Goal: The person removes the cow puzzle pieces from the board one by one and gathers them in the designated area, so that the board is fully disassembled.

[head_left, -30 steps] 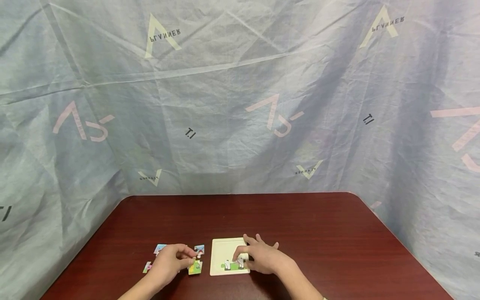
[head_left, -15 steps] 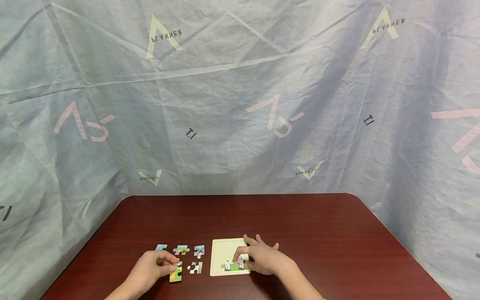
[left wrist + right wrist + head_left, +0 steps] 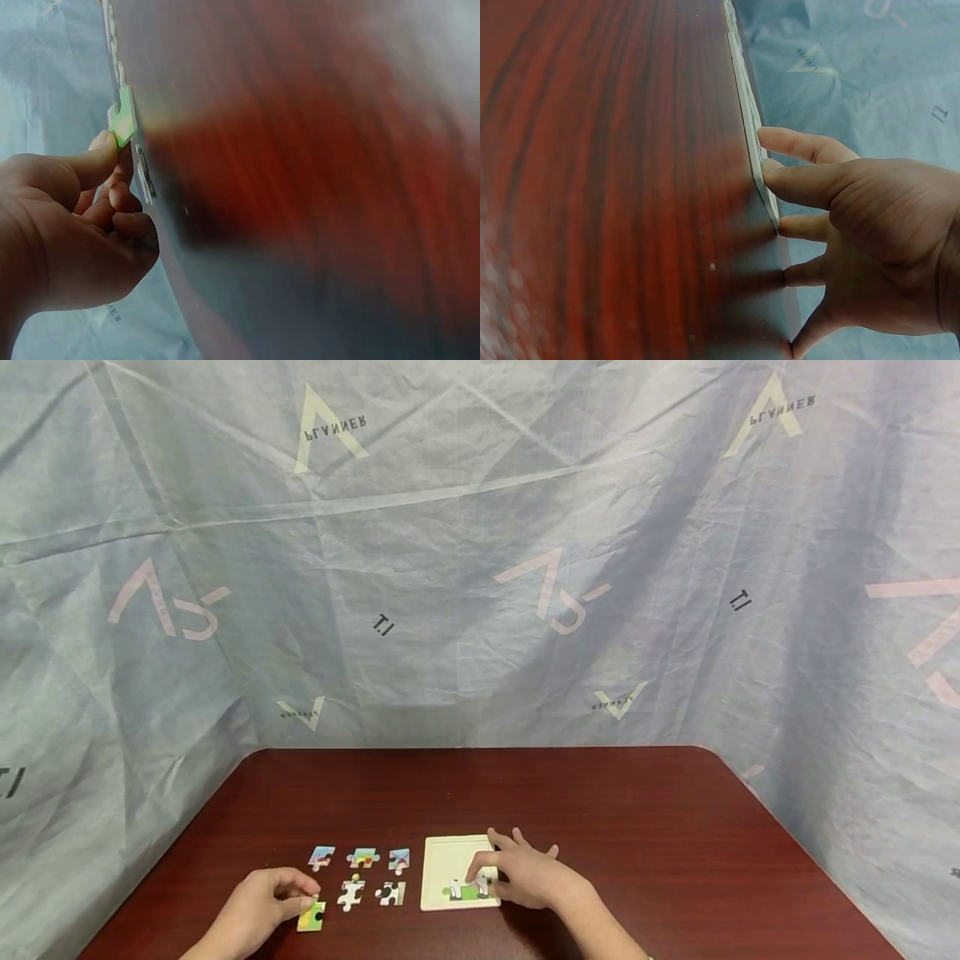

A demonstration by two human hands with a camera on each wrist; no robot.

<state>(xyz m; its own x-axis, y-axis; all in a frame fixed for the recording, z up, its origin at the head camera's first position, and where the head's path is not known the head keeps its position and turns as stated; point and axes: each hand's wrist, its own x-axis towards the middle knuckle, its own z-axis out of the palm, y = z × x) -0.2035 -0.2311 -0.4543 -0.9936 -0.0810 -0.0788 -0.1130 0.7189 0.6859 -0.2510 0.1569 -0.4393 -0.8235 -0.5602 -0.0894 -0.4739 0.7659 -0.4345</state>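
My left hand (image 3: 258, 906) pinches a green and yellow jigsaw puzzle piece (image 3: 311, 918) between thumb and fingertips. In the left wrist view, the left hand (image 3: 90, 202) holds this puzzle piece (image 3: 122, 120) tilted, and another flat piece (image 3: 145, 176) lies close by. My right hand (image 3: 528, 872) rests over the right side of a cream puzzle tray (image 3: 442, 857), fingers spread. Its index finger touches joined pieces (image 3: 467, 892) of green and white in the tray's lower right. From the right wrist, the right hand (image 3: 877, 240) has its thumb at the tray's edge (image 3: 744, 112) and other fingertips on the table.
Several loose puzzle pieces lie left of the tray: a blue and red one (image 3: 399, 860), a green and yellow one (image 3: 363, 858), a blue one (image 3: 321, 857), and black-and-white ones (image 3: 391, 893). The dark red table (image 3: 637, 827) meets a grey cloth backdrop (image 3: 450, 652).
My left hand has moved left and toward me with the green and yellow puzzle piece, uncovering the loose pieces beside the tray. The right hand has stayed put.
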